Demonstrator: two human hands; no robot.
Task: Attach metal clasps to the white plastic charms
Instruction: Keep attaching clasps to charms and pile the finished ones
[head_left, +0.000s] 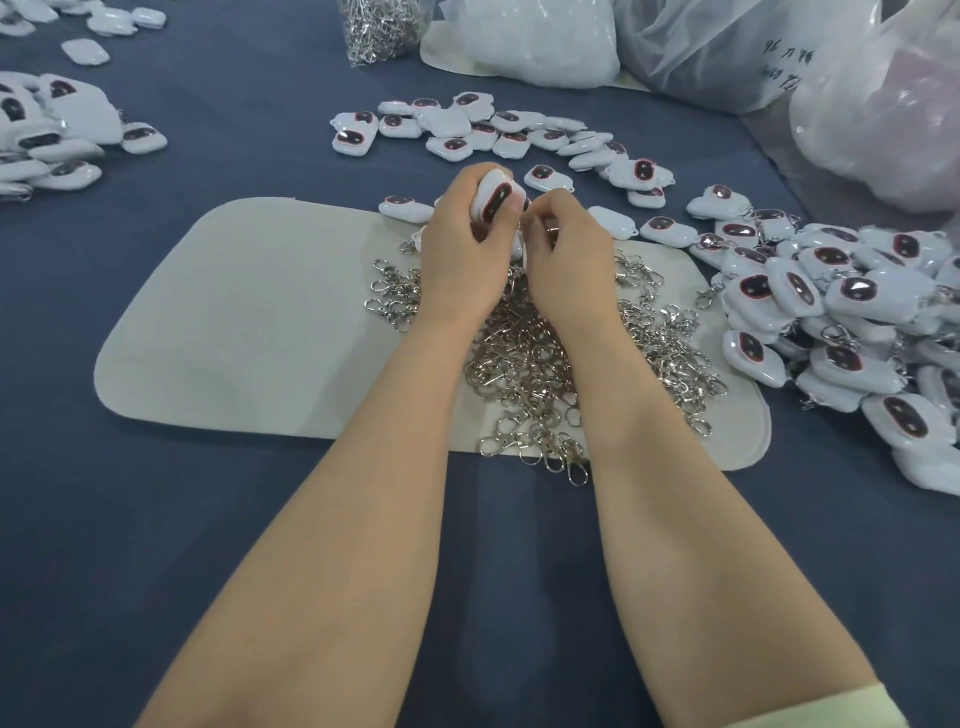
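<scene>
Blue cloth (208, 519) covers the whole table, dark and smooth. At the far left we see a heap of white plastic charms (47, 140), each with a dark oval window edged in red, and a few more loose ones (85, 52) near the top corner. Moving right, a pale grey mat (234, 322) with rounded corners lies flat on the cloth. At the top edge beyond it stands a clear bag of metal clasps (382, 26).

Near the centre, the person's two bare forearms reach forward over the mat. The left hand (462, 249) has its fingers curled round one white charm (493, 200), holding it raised above the far edge of the mat with its dark window facing us. Behind it a loose scatter of charms (493, 130) curves across the cloth, and a white plastic bag (535, 41) sits further back.

Under and between the wrists, a tangled pile of silver clasps (540, 358) lies on the mat. The right hand (566, 254) touches the left, its fingertips pinched together on a small clasp (550, 226) just beside the held charm; the fingers hide most of it.

To the right, a large pile of charms with clasps attached (841, 312) spreads over the cloth. Translucent plastic bags (753, 47) fill the upper right corner. A pale green sleeve (841, 706) shows at the bottom right.
</scene>
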